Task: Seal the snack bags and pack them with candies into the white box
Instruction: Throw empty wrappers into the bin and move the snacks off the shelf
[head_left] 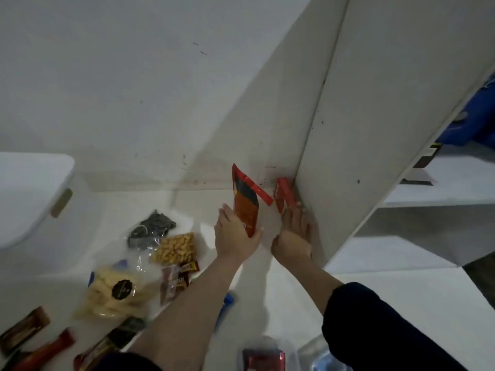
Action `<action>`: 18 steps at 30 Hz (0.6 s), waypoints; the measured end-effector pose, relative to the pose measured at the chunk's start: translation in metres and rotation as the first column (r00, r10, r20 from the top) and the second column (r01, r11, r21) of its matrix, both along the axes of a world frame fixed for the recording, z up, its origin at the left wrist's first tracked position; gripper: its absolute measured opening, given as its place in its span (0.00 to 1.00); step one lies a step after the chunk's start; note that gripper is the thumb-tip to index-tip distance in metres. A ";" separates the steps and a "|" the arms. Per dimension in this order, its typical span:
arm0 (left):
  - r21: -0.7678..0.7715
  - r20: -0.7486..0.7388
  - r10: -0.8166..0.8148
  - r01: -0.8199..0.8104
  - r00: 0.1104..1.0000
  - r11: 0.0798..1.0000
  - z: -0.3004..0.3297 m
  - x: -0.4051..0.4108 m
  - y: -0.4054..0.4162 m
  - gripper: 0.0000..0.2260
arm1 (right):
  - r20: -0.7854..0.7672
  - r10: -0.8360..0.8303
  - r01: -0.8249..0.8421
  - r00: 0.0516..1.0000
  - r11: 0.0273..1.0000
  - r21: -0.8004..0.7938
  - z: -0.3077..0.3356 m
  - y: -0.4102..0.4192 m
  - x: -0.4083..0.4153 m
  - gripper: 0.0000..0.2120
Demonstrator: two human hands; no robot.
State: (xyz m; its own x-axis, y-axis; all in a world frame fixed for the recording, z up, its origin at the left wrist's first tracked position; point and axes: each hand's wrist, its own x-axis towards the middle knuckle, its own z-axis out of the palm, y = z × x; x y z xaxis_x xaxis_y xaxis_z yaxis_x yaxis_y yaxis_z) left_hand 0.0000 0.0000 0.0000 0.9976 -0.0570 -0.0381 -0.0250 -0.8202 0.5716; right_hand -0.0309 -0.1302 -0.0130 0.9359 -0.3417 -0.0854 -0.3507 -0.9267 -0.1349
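Note:
My left hand [235,234] grips an upright red and orange snack bag [246,202] by its lower part, near the wall at the back of the white table [375,303]. My right hand [294,236] reaches into the corner beside a white panel, fingers on a small red packet [284,195]. To the left lie clear bags: dark seeds [151,230], peanuts [176,249] and pale crackers with a black label [117,293]. Wrapped candies [178,279] sit beside them. The white box [29,194] stands at the far left.
Candy bars [24,333] in brown and red wrappers lie at the bottom left. A clear container with red wrapped items [263,357] is at the bottom edge. A tall white panel [375,129] leans across the right. White shelves [442,191] hold a blue item behind it.

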 end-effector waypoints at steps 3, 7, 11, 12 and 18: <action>-0.103 -0.046 0.107 -0.112 0.993 0.988 -0.006 0.013 -0.016 0.53 | -0.028 -0.044 0.043 0.999 0.999 -0.029 -0.007 -0.010 0.020 0.41; -0.234 -0.142 0.208 -0.237 0.968 0.943 -0.016 0.027 -0.031 0.49 | 0.041 -0.041 0.040 0.998 0.999 0.021 -0.016 -0.016 0.032 0.40; -0.348 -0.157 0.208 -0.252 0.965 0.903 -0.020 0.033 -0.033 0.32 | 0.188 -0.178 0.091 0.966 0.914 0.396 -0.024 -0.015 0.037 0.24; -0.356 -0.143 0.202 -0.241 0.969 0.903 -0.019 0.030 -0.031 0.27 | 0.236 -0.175 0.067 0.956 0.911 0.406 -0.024 -0.014 0.038 0.21; -0.357 -0.036 0.240 -0.237 0.970 0.904 -0.006 0.000 -0.009 0.16 | 0.235 -0.056 -0.013 0.970 0.959 0.283 -0.010 -0.009 0.030 0.21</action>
